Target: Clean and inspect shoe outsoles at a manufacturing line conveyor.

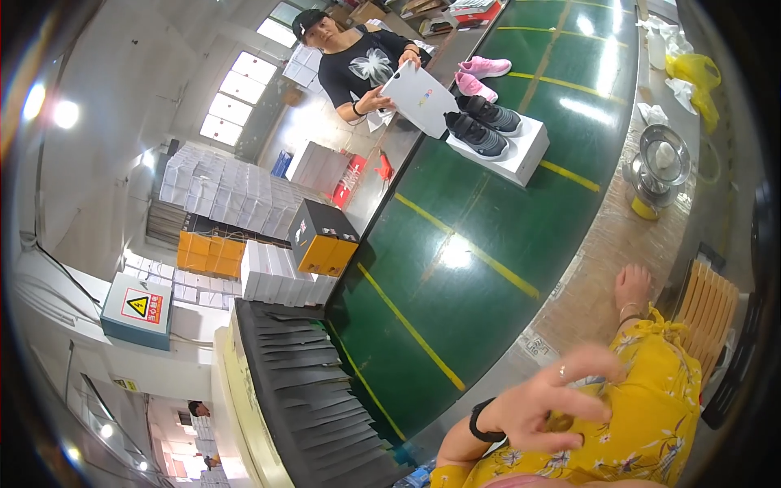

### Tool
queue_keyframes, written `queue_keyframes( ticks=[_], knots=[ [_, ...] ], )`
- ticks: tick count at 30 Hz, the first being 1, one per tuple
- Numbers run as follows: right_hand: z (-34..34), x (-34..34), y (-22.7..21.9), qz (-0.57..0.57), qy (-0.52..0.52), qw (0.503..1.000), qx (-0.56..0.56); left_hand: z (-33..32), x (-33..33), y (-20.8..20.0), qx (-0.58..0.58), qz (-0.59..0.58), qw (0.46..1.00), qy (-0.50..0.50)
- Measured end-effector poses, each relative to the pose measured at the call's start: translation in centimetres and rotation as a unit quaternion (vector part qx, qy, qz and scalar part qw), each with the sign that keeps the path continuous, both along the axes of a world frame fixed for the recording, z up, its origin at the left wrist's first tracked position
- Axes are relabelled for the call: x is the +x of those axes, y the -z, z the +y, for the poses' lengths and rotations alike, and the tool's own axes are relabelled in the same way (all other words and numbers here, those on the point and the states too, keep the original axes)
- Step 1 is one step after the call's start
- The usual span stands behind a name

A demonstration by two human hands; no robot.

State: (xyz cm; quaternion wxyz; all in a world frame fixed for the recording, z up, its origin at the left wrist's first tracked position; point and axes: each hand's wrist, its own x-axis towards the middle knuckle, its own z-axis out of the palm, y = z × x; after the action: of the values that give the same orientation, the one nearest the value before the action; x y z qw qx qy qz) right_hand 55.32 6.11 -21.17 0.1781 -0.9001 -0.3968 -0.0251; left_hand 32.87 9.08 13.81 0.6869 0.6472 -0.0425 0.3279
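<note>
My left hand (553,398), with a black band on its wrist and a ring on one finger, is raised in front of my yellow floral dress (651,390). Its fingers are bent and apart, slightly blurred, with nothing seen between them. My right hand (633,286) lies flat on the film-covered ledge (598,268) beside the green conveyor belt (439,252). Farther up the belt, dark grey sneakers (480,130) sit on a white shoebox (521,154), away from both hands. Pink sneakers (484,75) stand behind them. Across the belt a person holds a white box lid (419,99).
Metal dishes (663,154) with something white inside stand on the ledge, near a yellow plastic bag (695,85). A slatted wooden seat (706,309) is beside me. Black strip curtains (317,390) hang where the belt enters a machine. Stacked shoeboxes (285,272) line the far side.
</note>
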Motion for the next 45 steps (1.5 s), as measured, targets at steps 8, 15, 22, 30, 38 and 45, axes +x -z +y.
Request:
queue_keyframes(
  ticks=[8,15,22,30,38,45],
  knots=[
    [0.4,-0.4,0.7,-0.009,-0.003,1.000,0.007,-0.4,-0.2,-0.6,-0.010,-0.059,0.992,-0.108],
    [0.7,-0.6,0.8,0.001,0.001,1.000,-0.002,0.8,-0.6,0.8,0.000,0.106,0.994,0.039],
    [-0.2,-0.1,1.8,-0.015,0.003,1.000,0.009,3.1,-2.3,9.8,0.254,0.403,0.879,0.003],
    [0.2,-0.8,1.9,-0.026,0.002,0.999,0.029,-5.5,-14.7,29.5,0.286,0.639,0.663,-0.265],
    [0.2,-0.1,1.0,-0.014,0.002,1.000,-0.008,-10.9,-15.8,34.7,0.343,0.633,0.608,-0.335],
    [0.1,-0.7,0.4,-0.025,0.001,1.000,0.016,-11.4,-15.8,35.3,0.349,0.615,0.593,-0.386]
  ],
)
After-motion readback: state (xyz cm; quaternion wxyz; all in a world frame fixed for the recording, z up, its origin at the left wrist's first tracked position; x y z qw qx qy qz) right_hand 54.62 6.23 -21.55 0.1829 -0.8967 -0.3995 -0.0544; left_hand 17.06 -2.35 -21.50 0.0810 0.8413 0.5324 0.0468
